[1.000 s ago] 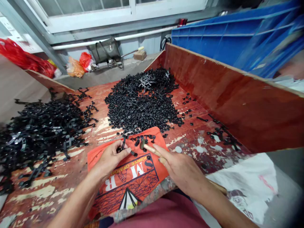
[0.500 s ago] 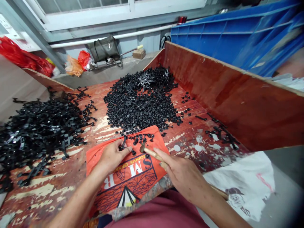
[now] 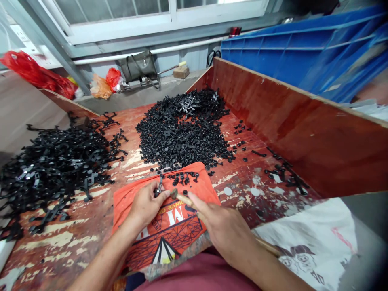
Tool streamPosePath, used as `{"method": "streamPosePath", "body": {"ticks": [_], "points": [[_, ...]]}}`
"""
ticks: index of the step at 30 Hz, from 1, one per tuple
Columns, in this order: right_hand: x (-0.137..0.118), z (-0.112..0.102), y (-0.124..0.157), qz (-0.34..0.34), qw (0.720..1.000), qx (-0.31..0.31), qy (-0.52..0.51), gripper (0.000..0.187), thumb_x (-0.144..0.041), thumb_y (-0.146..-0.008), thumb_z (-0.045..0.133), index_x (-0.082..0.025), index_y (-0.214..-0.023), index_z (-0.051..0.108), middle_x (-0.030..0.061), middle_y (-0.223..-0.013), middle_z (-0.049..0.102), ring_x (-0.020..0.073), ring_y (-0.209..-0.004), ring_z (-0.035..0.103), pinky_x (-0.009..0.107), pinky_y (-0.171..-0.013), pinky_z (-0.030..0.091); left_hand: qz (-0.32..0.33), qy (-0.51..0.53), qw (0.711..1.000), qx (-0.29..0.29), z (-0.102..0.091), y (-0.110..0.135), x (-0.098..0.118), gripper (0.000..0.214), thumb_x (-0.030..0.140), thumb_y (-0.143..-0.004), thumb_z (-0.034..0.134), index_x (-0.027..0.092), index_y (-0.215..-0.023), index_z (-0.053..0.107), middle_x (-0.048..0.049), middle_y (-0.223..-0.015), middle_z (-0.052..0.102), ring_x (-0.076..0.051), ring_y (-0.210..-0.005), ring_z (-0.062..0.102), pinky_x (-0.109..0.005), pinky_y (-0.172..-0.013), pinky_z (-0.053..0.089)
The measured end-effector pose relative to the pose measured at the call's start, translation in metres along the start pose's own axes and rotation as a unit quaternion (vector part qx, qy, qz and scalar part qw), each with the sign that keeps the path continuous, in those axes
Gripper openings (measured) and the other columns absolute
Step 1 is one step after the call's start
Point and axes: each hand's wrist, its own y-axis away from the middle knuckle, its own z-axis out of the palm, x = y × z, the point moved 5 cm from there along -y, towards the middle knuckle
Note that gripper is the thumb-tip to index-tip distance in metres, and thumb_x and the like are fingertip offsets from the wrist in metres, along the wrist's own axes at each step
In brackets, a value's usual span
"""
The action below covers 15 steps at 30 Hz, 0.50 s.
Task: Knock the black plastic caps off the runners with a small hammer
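Observation:
My left hand (image 3: 147, 204) pinches a small black strip-shaped part (image 3: 159, 184) over an orange printed cloth (image 3: 194, 224). Wrapped round the wooden handle of a small hammer (image 3: 183, 199) is my right hand (image 3: 222, 224). The hammer's head is close to the left fingertips; whether it touches the part I cannot tell. Just beyond the hands, several loose black knob-like pieces (image 3: 183, 177) lie on the cloth's far half. The fingers hide some of the part in my left hand.
A big heap of black pieces (image 3: 182, 137) lies ahead, with a heap of linked black strips (image 3: 60, 161) at left. A red-brown board wall (image 3: 291, 125) borders the right side, beyond it a blue crate (image 3: 273, 60). White sheeting (image 3: 321, 230) lies at lower right.
The hammer's head has shifted left, nearer my left fingertips. My left hand keeps its hold on the black part. The whole view has moved slightly.

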Motion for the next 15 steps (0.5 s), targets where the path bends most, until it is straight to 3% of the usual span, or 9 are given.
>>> {"method": "streamPosePath", "body": {"ticks": [2,6,10,13,15], "points": [[0.002,0.006,-0.001,0.003,1.0,-0.017,0.018,0.053,-0.019,-0.1,0.038,-0.029,-0.153,0.038,0.0059,-0.097,0.076,0.0233,-0.079,0.073,0.037,-0.072,0.059,0.006,-0.025,1.0,-0.004,-0.001,0.0,0.001,0.024,0.042,-0.073,0.067,0.02,-0.07,0.06,0.0028,-0.062,0.058,-0.015,-0.06,0.052,-0.024,-0.057,0.036],[-0.001,-0.001,-0.002,-0.004,0.999,0.039,-0.012,0.053,-0.022,-0.103,0.035,-0.029,-0.156,0.029,0.0069,-0.11,0.075,0.0205,-0.087,0.072,0.034,-0.078,0.057,0.014,-0.055,0.998,-0.015,0.002,-0.001,-0.001,0.023,0.042,-0.078,0.063,0.02,-0.073,0.059,0.0016,-0.065,0.06,-0.016,-0.062,0.054,-0.024,-0.058,0.036],[-0.002,0.005,-0.005,-0.006,0.998,0.004,0.055,0.052,-0.021,-0.099,0.044,-0.028,-0.151,0.041,0.0031,-0.086,0.077,0.0185,-0.07,0.072,0.027,-0.064,0.055,0.03,-0.117,0.992,-0.044,0.003,0.0,0.003,0.027,0.046,-0.083,0.057,0.019,-0.081,0.062,-0.0017,-0.072,0.065,-0.019,-0.067,0.058,-0.027,-0.061,0.041],[0.001,0.007,-0.008,0.008,0.996,-0.003,0.089,0.054,-0.022,-0.098,0.047,-0.028,-0.151,0.041,0.0023,-0.08,0.077,0.0188,-0.066,0.072,0.026,-0.059,0.053,0.033,-0.105,0.99,-0.084,-0.012,0.004,0.009,0.043,0.05,-0.087,0.051,0.017,-0.109,0.065,-0.0101,-0.104,0.072,-0.026,-0.088,0.065,-0.034,-0.075,0.049],[0.002,0.006,-0.009,0.003,0.996,-0.003,0.086,0.054,-0.022,-0.098,0.047,-0.03,-0.152,0.039,0.0015,-0.081,0.077,0.0182,-0.066,0.072,0.026,-0.06,0.053,0.048,-0.093,0.989,-0.103,-0.034,0.007,0.016,0.05,0.05,-0.088,0.05,0.019,-0.126,0.062,-0.0113,-0.125,0.068,-0.028,-0.108,0.064,-0.037,-0.089,0.049]]}}
